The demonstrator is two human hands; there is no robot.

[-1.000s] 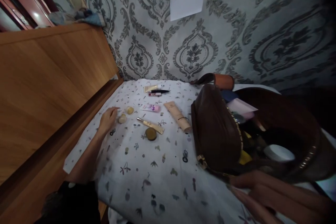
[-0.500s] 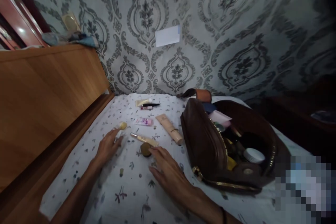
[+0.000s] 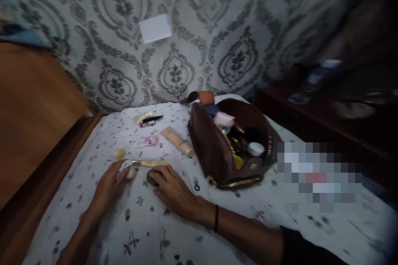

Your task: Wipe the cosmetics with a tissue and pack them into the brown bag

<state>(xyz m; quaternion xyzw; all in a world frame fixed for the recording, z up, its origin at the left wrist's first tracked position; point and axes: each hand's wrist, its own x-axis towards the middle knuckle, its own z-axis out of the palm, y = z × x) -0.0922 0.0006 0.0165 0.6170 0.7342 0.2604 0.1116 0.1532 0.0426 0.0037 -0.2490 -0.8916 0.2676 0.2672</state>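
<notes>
Over the patterned bed sheet, my left hand (image 3: 109,183) is closed in a loose pinch around a small cream-white object (image 3: 131,172), blurred and partly hidden by the thumb. A pale yellow round piece (image 3: 120,154) lies just beyond its fingertips. My right hand (image 3: 174,190) curls its fingers over a small round olive-brown container (image 3: 152,177), covering part of it. Behind both hands lies a slim cream tube (image 3: 151,163) with a silvery end. A pink-and-white tube (image 3: 146,141) and a beige tube (image 3: 176,140) rest farther back.
An open brown leather bag (image 3: 211,145) stands at right, holding several cosmetics, among them a white-lidded jar (image 3: 256,149). At the back lie a black pen-like stick (image 3: 152,119) and a cream tube (image 3: 141,117). A wooden panel (image 3: 37,107) borders the left; a bottle (image 3: 314,80) stands far right.
The view has swung right. My left hand has come nearer my right, with the cream-white object now showing at its thumb. My right fingers have moved over the round container.
</notes>
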